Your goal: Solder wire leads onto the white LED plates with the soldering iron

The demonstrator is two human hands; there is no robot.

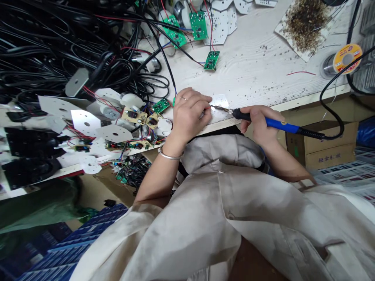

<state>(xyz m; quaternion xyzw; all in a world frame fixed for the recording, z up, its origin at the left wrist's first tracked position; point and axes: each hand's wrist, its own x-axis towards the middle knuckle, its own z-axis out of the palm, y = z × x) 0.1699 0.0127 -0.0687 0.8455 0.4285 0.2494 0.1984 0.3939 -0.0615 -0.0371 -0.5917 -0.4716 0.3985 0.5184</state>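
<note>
On the counter [252,66], we've got our left hand [187,117], its fingers [202,102] pressed down on a thin, light, stiff white LED plate [221,105], best taken by its edge; our right hand [259,125] curls round a blue soldering iron [281,125].

Left hand [187,116] palm-down with fingers curled forward, right hand [260,125] closed in a pen grip, both forearms [158,175] angled inward, bringing the hands near each other

tangled black cables [67,50], LED plates [86,121] beside left hand [187,117], gap toward green circuit board [211,60]
</note>
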